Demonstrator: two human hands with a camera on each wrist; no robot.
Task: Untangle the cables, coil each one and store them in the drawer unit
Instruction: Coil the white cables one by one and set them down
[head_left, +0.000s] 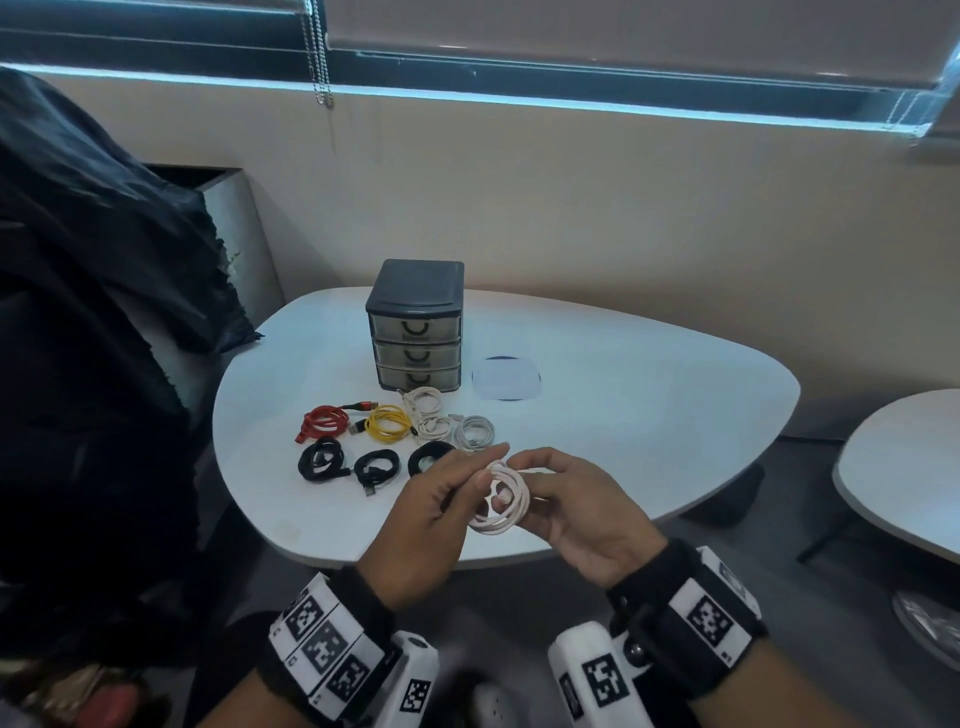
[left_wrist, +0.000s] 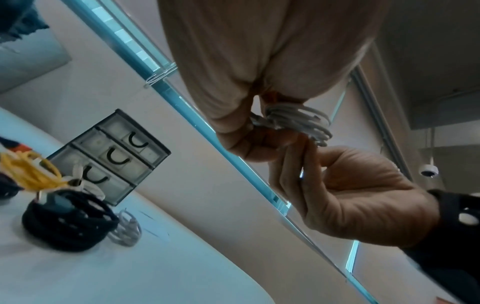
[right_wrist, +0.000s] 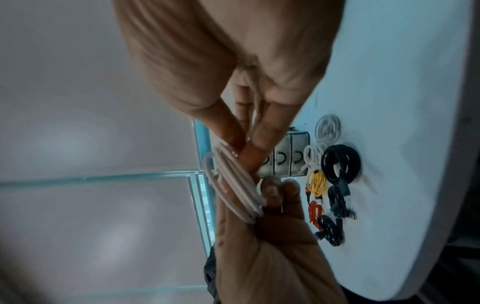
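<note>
Both hands hold one coiled white cable (head_left: 503, 500) above the table's near edge. My left hand (head_left: 467, 475) grips the coil's left side between thumb and fingers. My right hand (head_left: 527, 483) pinches its right side. The left wrist view shows the coil (left_wrist: 298, 121) squeezed flat against my left palm, with the right hand's fingertips (left_wrist: 303, 148) meeting it from below. The right wrist view shows the coil (right_wrist: 233, 185) edge-on. The dark drawer unit (head_left: 415, 327) stands at the table's back with all three drawers closed. Several coiled cables lie before it: red (head_left: 322, 422), yellow (head_left: 388, 423), white (head_left: 428, 413) and black (head_left: 322, 460).
The white rounded table (head_left: 649, 415) also carries a round white disc (head_left: 506, 378) to the right of the drawers. A black cloth (head_left: 93, 312) is draped at the left. A second table (head_left: 909, 467) stands at the right.
</note>
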